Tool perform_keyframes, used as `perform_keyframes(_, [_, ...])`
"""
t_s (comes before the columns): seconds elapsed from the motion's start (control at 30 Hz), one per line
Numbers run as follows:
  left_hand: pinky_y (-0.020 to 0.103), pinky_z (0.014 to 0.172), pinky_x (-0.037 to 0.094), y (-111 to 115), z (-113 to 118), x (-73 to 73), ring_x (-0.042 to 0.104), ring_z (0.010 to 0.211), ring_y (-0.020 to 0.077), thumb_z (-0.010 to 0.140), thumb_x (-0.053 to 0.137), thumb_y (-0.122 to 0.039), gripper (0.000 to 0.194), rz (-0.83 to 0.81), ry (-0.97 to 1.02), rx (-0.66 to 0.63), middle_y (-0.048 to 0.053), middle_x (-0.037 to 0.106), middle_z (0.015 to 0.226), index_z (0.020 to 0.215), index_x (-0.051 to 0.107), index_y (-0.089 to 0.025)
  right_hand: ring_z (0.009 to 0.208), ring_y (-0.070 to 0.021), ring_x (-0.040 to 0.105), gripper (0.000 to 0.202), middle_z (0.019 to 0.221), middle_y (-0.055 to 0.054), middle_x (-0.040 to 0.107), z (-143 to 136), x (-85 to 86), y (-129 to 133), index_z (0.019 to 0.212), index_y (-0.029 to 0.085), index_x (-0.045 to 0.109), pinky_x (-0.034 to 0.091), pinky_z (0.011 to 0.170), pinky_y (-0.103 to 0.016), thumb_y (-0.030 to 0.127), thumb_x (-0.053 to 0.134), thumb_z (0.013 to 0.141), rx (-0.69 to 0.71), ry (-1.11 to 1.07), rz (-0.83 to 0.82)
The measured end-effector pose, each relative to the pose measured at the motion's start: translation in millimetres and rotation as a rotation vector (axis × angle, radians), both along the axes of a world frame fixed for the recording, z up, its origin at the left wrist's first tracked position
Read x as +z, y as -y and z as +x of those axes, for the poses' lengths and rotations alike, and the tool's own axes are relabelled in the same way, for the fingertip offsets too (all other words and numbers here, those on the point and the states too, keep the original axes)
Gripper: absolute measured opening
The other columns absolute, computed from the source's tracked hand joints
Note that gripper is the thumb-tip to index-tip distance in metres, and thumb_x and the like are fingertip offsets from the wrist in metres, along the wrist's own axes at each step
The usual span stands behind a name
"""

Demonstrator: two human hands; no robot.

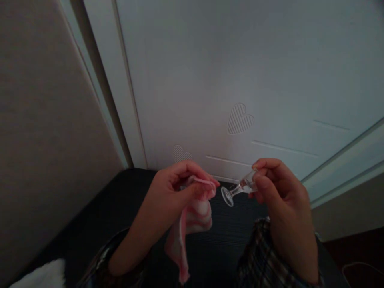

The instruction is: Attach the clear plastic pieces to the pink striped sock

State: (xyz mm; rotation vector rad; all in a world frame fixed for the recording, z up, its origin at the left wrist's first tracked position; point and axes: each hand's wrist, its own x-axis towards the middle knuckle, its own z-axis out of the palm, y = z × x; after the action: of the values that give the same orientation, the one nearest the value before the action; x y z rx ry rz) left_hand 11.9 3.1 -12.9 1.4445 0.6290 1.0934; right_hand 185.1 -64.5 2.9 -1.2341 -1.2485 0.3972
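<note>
The right hand (282,200) grips a small clear stemmed glass (240,188) by its bowl, fingers closed around it, with the stem and round foot pointing left toward the other hand. The left hand (177,188) is closed on a pink-and-white striped cloth (192,218), pinching its upper fold between thumb and fingers; the rest of the cloth hangs below the glass and to its left. Glass and cloth are near each other but apart. Both are held in the air above a dark ribbed surface (222,240), in front of a white panelled door with embossed heart shapes (240,118).

Risks, as judged from this position:

1. Slip. The glass is held at 1 end only. A loosened finger grip lets it fall onto the surface below.
2. Stem fracture. The thin stem projects unsupported. Side force from the cloth, or a twist against the foot, probably loads it at its weakest point.
3. Snag. The hanging cloth could catch the foot and pull the glass out of the fingers.
4. Low light. The scene is dim, so contact points on clear glass are hard to judge.
</note>
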Motion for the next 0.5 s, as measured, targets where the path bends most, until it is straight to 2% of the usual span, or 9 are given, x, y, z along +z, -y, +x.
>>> perform_keyframes(0.1, [0.020, 0.071, 0.048, -5.1, -1.9, -3.6, 0.064, 0.080, 0.0123, 0.073, 0.072, -0.020, 0.009, 0.134, -0.012, 0.071, -0.001, 0.066, 0.095, 0.069, 0.064, -0.019, 0.054, -0.0062, 0.045, 0.009, 0.063, 0.007, 0.048, 1.5, -2.8, -2.4, 0.094, 0.024, 0.058, 0.043, 0.051, -0.015, 0.029, 0.059, 0.086, 0.032, -0.024, 0.015])
perform_keyframes(0.23, [0.020, 0.070, 0.045, -7.5, -2.3, -7.4, 0.059, 0.081, 0.0115, 0.078, 0.067, -0.019, 0.005, 0.283, -0.163, 0.156, -0.002, 0.065, 0.095, 0.075, 0.064, -0.021, 0.055, -0.0051, 0.049, 0.008, 0.063, 0.007, 0.050, 1.2, -2.8, -4.6, 0.092, 0.024, 0.058, 0.043, 0.053, -0.013, 0.029, 0.059, 0.087, 0.031, -0.031, 0.010])
perform_keyframes(0.33, [0.021, 0.070, 0.045, -4.2, -1.5, -6.5, 0.060, 0.080, 0.0118, 0.082, 0.063, -0.019, 0.005, 0.296, -0.175, 0.140, -0.003, 0.066, 0.090, 0.081, 0.063, -0.023, 0.055, -0.0048, 0.050, 0.008, 0.062, 0.007, 0.050, 0.4, -1.3, -4.6, 0.091, 0.023, 0.057, 0.042, 0.052, -0.012, 0.030, 0.058, 0.087, 0.014, -0.029, 0.001])
perform_keyframes(0.5, [0.017, 0.074, 0.047, 1.6, -3.4, -1.1, 0.061, 0.086, 0.0105, 0.082, 0.064, -0.017, 0.007, 0.370, -0.048, 0.106, -0.003, 0.065, 0.095, 0.078, 0.062, -0.022, 0.057, -0.0053, 0.052, 0.007, 0.063, 0.007, 0.051, 0.5, -2.2, -3.7, 0.092, 0.024, 0.056, 0.042, 0.054, -0.013, 0.029, 0.056, 0.088, -0.002, -0.044, 0.000])
